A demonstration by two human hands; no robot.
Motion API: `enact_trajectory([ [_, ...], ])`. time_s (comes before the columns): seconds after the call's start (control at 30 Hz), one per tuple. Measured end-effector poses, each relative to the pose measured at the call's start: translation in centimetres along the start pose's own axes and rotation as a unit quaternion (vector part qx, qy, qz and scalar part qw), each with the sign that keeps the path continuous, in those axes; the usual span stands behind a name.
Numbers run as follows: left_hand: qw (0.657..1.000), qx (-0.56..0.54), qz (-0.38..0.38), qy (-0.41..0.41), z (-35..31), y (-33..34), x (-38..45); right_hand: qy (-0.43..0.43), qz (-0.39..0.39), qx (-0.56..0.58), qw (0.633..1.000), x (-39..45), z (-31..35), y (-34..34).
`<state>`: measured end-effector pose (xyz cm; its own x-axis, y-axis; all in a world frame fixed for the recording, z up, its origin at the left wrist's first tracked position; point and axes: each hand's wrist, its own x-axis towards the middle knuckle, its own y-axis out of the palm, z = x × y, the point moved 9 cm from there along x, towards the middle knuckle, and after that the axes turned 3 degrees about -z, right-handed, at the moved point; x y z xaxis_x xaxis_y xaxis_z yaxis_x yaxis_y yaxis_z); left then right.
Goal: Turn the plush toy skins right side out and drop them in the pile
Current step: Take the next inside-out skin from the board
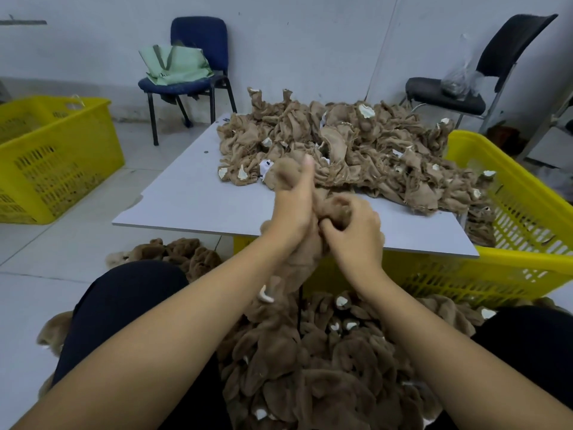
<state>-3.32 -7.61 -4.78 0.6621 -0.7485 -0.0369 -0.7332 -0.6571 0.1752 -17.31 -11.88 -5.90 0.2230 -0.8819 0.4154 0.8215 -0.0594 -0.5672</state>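
Note:
I hold one brown plush toy skin (pixel 297 268) over the near edge of the grey table (pixel 192 200). My left hand (pixel 294 209) grips its upper part, thumb pointing up beside a fuzzy limb. My right hand (pixel 356 231) pinches the bunched fabric just to the right. The skin's lower part hangs down between my knees. A heap of inside-out tan skins (pixel 356 150) covers the far right of the table. A pile of fluffy turned skins (pixel 310 361) lies on the floor between my legs.
A yellow crate (pixel 527 231) stands at the right under the table edge, another yellow crate (pixel 52 156) at the left. A blue chair (pixel 192 82) with a green bag and a black chair (pixel 449 94) stand by the wall.

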Motion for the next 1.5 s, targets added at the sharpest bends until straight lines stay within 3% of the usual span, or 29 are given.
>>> enact_trajectory([
  [0.07,0.996,-0.076,-0.005,-0.04,-0.3,-0.4,0.3,0.118,-0.043,0.15,0.981,-0.1,-1.5,-0.9],
  [0.1,0.994,-0.105,0.003,-0.036,-0.7,-0.4,0.3,0.19,-0.032,0.233,0.953,-0.5,-2.2,-0.4],
  [0.2,0.99,-0.138,0.003,0.003,-1.5,-0.3,-0.2,0.346,0.09,0.413,0.838,-2.6,-2.6,2.9],
  [0.27,0.986,-0.165,-0.016,0.035,-1.8,-0.8,-0.3,0.344,0.186,0.527,0.754,-3.8,-0.5,4.8],
  [0.33,0.982,-0.171,-0.039,0.067,-2.8,-1.5,-0.3,0.283,0.227,0.59,0.722,-3.8,1.7,5.0],
  [0.4,0.976,-0.199,-0.065,0.051,-2.5,-2.4,0.2,0.211,0.227,0.603,0.735,-2.8,2.8,4.0],
  [0.5,0.967,-0.24,-0.07,-0.039,-0.3,-2.7,0.5,0.168,0.183,0.59,0.768,-1.3,2.9,2.3],
  [0.57,0.981,-0.178,-0.061,-0.055,0.6,-2.6,0.2,0.16,0.145,0.547,0.809,-0.4,2.4,1.5],
  [0.67,0.992,-0.03,-0.106,0.068,-0.9,-3.8,-0.4,0.153,0.094,0.485,0.856,0.4,2.2,0.7],
  [0.73,0.961,0.098,-0.141,0.218,-4.3,-4.8,-1.3,0.119,0.072,0.457,0.879,0.9,2.6,0.1],
  [0.8,0.925,0.159,-0.095,0.333,-7.3,-4.1,-2.2,0.075,0.062,0.436,0.895,1.3,3.3,-0.6],
  [0.9,0.925,0.161,0.066,0.337,-8.2,-2.1,-2.6,0.052,0.104,0.427,0.897,1.4,3.9,-0.4],
  [1.0,0.9,0.233,0.166,0.328,-7.0,-0.9,-3.0,0.068,0.146,0.413,0.897,1.2,3.7,0.1],
  [1.07,0.901,0.232,0.183,0.318,-6.6,-0.7,-2.9,0.095,0.192,0.421,0.881,0.9,3.4,0.5],
  [1.17,0.935,0.175,0.131,0.28,-6.4,-1.5,-2.1,0.124,0.321,0.438,0.83,-0.3,3.4,1.2],
  [1.23,0.955,0.146,0.118,0.229,-5.6,-1.8,-1.8,0.157,0.356,0.432,0.814,-0.8,3.0,1.2],
  [1.3,0.966,0.124,0.108,0.2,-5.0,-2.0,-1.9,0.17,0.338,0.438,0.815,-0.6,2.7,0.8],
  [1.43,0.964,0.067,0.124,0.227,-6.5,-1.5,-3.4,0.133,0.268,0.481,0.824,0.2,2.9,-0.2],
  [1.5,0.969,0.039,0.124,0.209,-6.9,-1.7,-3.3,0.115,0.183,0.457,0.863,0.8,2.5,-1.4],
])
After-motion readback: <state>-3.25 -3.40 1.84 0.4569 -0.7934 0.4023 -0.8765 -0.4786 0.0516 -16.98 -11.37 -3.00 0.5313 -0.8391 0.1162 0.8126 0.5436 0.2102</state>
